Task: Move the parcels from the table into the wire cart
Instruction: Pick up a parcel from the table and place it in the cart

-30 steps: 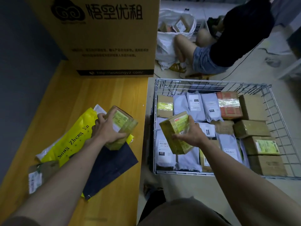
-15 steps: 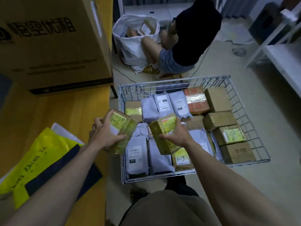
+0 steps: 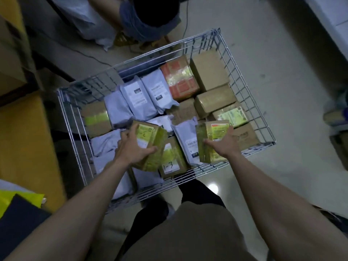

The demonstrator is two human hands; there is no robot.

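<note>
The wire cart stands on the floor right of the yellow table, filled with several grey mailer bags and cardboard boxes. My left hand grips a yellow-taped box parcel above the cart's near left part. My right hand holds a second yellow-taped box parcel over the cart's near right side. Both parcels hang above the packed ones. A box marked "1-3" lies between my hands.
A yellow bag and a dark mailer lie on the table's near corner. A large cardboard box stands at the table's far end. Another person sits on the floor behind the cart beside a white sack.
My left hand carried its parcel off the table and over the cart. My right hand moved its parcel toward the cart's right side. The view swung rightward and down.
</note>
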